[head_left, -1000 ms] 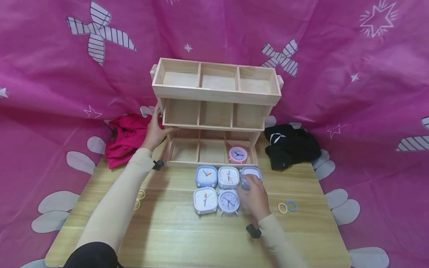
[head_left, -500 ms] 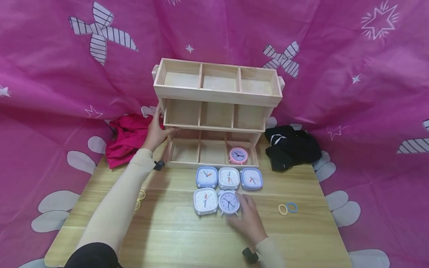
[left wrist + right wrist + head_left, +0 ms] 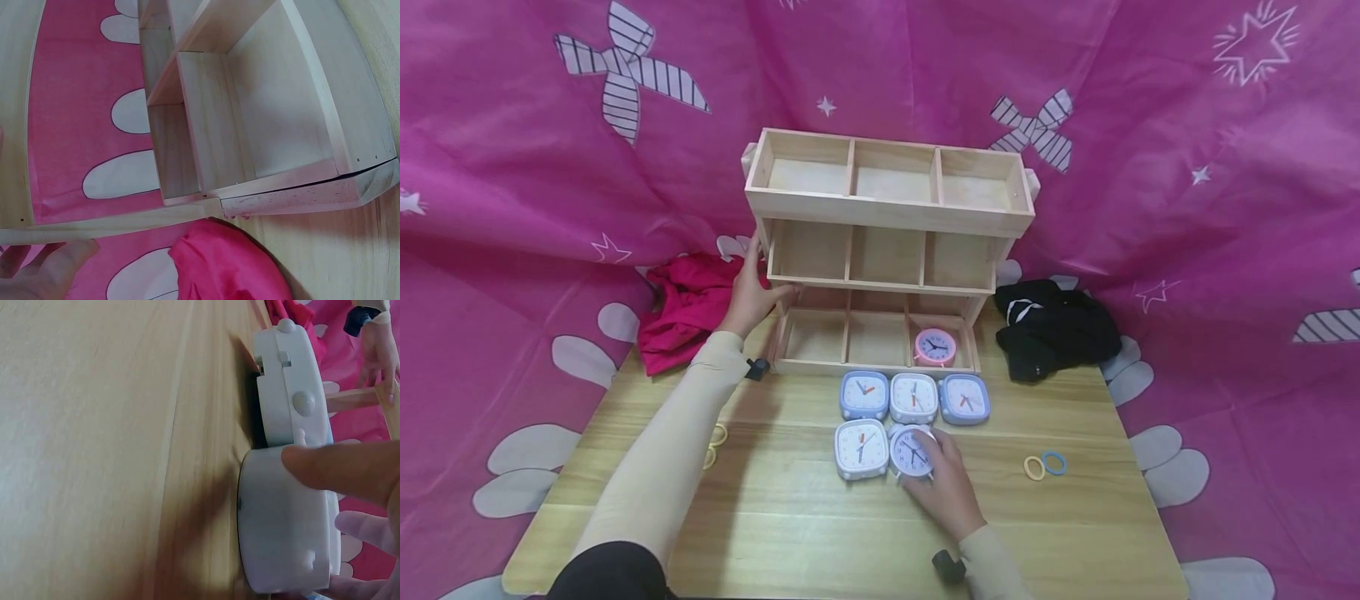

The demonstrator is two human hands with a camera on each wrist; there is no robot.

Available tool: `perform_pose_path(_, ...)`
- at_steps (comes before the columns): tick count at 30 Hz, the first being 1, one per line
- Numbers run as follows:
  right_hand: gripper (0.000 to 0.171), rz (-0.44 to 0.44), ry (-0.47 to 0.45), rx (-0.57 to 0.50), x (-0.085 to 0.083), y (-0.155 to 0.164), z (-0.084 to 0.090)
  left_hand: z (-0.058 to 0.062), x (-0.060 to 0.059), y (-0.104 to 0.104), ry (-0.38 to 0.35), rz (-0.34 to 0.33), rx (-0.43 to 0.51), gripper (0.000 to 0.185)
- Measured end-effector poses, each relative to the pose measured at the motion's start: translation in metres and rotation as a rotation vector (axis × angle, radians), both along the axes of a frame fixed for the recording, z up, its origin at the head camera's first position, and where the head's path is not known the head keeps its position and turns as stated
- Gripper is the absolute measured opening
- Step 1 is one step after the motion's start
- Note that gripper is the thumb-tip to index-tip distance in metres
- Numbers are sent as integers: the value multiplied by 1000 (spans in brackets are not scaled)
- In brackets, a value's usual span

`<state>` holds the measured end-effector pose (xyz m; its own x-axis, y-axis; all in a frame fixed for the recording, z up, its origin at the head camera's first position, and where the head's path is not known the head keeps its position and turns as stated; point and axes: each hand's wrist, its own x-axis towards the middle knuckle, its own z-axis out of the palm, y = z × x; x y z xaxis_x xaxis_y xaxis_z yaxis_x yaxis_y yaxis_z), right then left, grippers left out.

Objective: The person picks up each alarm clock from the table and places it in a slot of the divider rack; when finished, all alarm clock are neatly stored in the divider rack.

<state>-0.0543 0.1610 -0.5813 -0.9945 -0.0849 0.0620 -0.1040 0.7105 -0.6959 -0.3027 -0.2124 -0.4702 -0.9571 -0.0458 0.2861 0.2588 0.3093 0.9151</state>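
Wooden rack [image 3: 887, 217] of three tiers stands at the back of the table [image 3: 790, 533], each tier split into three compartments, nine in all. One pink clock [image 3: 935, 347] sits in the right compartment of the bottom tier. Five more clocks lie on the table just in front: three in a back row, a blue one [image 3: 863, 395], a white one [image 3: 913, 397] and another blue one [image 3: 964, 399], and two in front, a square white clock [image 3: 861, 449] and a round clock [image 3: 912, 452] touching it. Two rings [image 3: 1043, 465] lie to the right, two more [image 3: 713, 446] half hidden by the left sleeve. One red cloth [image 3: 685, 308] and one black cloth [image 3: 1056, 329] flank the rack.

My view from above shows the right hand [image 3: 946, 483] curled around the round clock's right side. Only the right wrist view shows the clock's white casing [image 3: 284, 525] from the edge, a finger [image 3: 340, 470] laid across it and others beneath. The left hand [image 3: 747, 296] grips the rack's left upright; the left wrist view shows just fingertips [image 3: 53, 269] on a slat.

Bare table lies open toward the near edge and to the right of the clocks.
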Motion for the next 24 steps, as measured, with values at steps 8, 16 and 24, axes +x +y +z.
perform_pose_path(8, 69, -5, -6, 41, -3, -5, -2, -3, 0, -2, -3, 8, -10, 125)
perform_pose_path(16, 68, -8, 21, 20, -1, 0, -5, -5, 0, -2, 4, 7, -1, 123)
perform_pose_path(24, 64, -56, 43, 4, 14, 14, -5, -2, -2, 0, 6, -1, -11, 120)
